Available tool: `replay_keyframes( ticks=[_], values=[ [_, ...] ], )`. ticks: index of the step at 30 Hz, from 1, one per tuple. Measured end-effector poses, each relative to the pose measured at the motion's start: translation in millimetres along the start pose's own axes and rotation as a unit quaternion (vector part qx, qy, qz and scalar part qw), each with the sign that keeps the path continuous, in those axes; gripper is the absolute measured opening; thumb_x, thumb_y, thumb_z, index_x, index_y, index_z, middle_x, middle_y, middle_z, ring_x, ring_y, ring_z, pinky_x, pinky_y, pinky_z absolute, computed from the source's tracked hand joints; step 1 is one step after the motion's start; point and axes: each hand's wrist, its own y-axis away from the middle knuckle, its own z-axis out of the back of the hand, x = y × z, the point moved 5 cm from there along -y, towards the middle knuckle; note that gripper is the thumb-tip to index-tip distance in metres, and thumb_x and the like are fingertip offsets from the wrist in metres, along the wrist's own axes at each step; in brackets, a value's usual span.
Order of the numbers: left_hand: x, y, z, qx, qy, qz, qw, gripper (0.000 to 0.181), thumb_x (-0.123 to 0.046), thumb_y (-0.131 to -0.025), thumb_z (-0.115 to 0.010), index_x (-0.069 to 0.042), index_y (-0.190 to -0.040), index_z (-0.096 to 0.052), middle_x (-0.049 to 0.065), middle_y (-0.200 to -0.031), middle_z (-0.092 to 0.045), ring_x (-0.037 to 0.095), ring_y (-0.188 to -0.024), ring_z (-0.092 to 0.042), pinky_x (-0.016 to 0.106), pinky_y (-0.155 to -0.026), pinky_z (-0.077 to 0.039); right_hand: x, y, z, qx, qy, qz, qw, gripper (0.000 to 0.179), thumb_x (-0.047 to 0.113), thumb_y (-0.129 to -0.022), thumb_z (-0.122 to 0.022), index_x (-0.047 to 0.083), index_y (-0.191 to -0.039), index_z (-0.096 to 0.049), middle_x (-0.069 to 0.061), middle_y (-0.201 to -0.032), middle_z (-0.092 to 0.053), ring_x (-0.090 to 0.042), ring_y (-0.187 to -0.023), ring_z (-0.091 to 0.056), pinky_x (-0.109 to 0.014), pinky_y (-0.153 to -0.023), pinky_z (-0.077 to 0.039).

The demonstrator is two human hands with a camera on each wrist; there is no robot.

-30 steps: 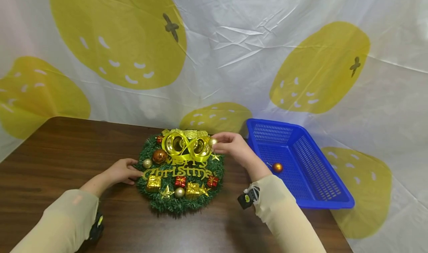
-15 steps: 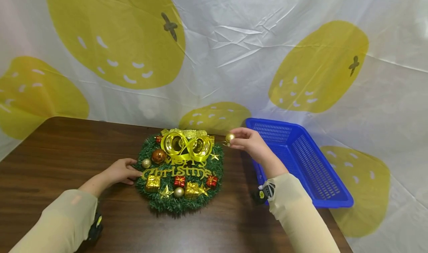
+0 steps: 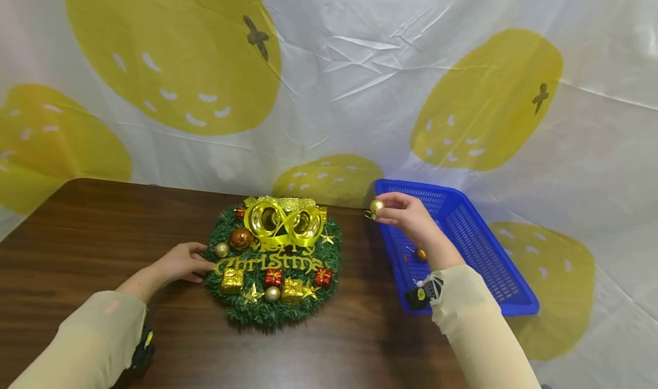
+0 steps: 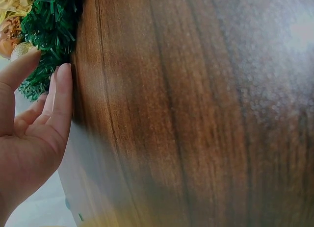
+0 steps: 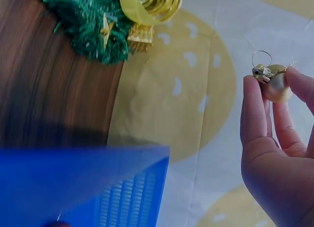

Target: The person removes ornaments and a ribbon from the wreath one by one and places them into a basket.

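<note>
A green tinsel Christmas wreath [image 3: 272, 315] lies on the table, bearing gold bells [image 3: 283, 223], small gift boxes, stars, baubles and "Merry Christmas" lettering. At its left edge rests my left hand [image 3: 183, 261]; the left wrist view shows the thumb and rather straight fingers [image 4: 61, 97] against the tinsel [image 4: 51, 28]. Between thumb and fingertips my right hand [image 3: 406, 215] pinches a small gold bauble [image 3: 377, 205], held up near the basket's far left corner. The right wrist view shows the bauble [image 5: 277, 87] with its metal cap and wire loop standing free.
A blue plastic basket [image 3: 514, 306] stands on the right of the brown wooden table [image 3: 108, 223]. Inside it lies an orange bauble [image 3: 421, 255], partly behind my right forearm. A white curtain [image 3: 329, 115] with yellow fruit prints hangs behind the table.
My right hand has moved right, away from the wreath's bells, carrying the gold bauble to the basket's left rim. The left hand stays at the wreath's edge.
</note>
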Motion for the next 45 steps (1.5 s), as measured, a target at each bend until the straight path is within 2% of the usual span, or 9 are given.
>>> replay_keyframes(
  ticks=[8, 17, 37, 45],
  values=[
    [2.1, -0.8, 0.9, -0.002, 0.002, 0.001, 1.0, 0.074, -0.013, -0.089, -0.062, 0.024, -0.136, -0.018, 0.034, -0.112, -0.056, 0.021, -0.088, -0.063, 0.035, -0.072, -0.059, -2.8, 4.4, 26.4, -0.02, 0.008, -0.006, 0.9998, 0.024, -0.008, -0.086, -0.055, -0.002, -0.109, -0.057, 0.008, -0.085, -0.065, -0.004, -0.08, -0.064, -0.02, -0.076, -0.057],
    [2.8, -2.5, -0.2, -0.001, 0.003, 0.0, 1.0, 0.073, -0.012, -0.089, -0.061, 0.025, -0.135, -0.018, 0.035, -0.111, -0.056, 0.02, -0.086, -0.063, 0.035, -0.071, -0.059, -12.1, 11.4, 51.5, -0.032, -0.023, -0.017, 0.9991, 0.019, -0.009, -0.087, -0.054, 0.007, -0.097, -0.059, 0.007, -0.082, -0.066, -0.005, -0.079, -0.064, -0.02, -0.075, -0.057],
    [1.9, -2.0, 0.0, -0.002, -0.001, 0.002, 1.0, 0.072, -0.012, -0.089, -0.061, 0.025, -0.135, -0.018, 0.034, -0.111, -0.056, 0.021, -0.088, -0.063, 0.035, -0.072, -0.059, -29.8, 20.9, 71.3, -0.048, -0.01, -0.073, 0.9961, 0.018, -0.007, -0.087, -0.055, 0.009, -0.092, -0.059, 0.008, -0.079, -0.066, -0.005, -0.076, -0.065, -0.021, -0.076, -0.057],
    [2.3, -2.2, 0.5, -0.002, -0.004, 0.006, 1.0, 0.072, -0.012, -0.09, -0.061, 0.024, -0.136, -0.018, 0.035, -0.112, -0.055, 0.023, -0.09, -0.063, 0.035, -0.072, -0.059, -37.9, 24.0, 75.6, -0.054, 0.007, -0.122, 0.991, 0.014, -0.005, -0.088, -0.056, 0.0, -0.101, -0.055, 0.009, -0.075, -0.066, -0.005, -0.072, -0.065, -0.019, -0.071, -0.057]
  ],
)
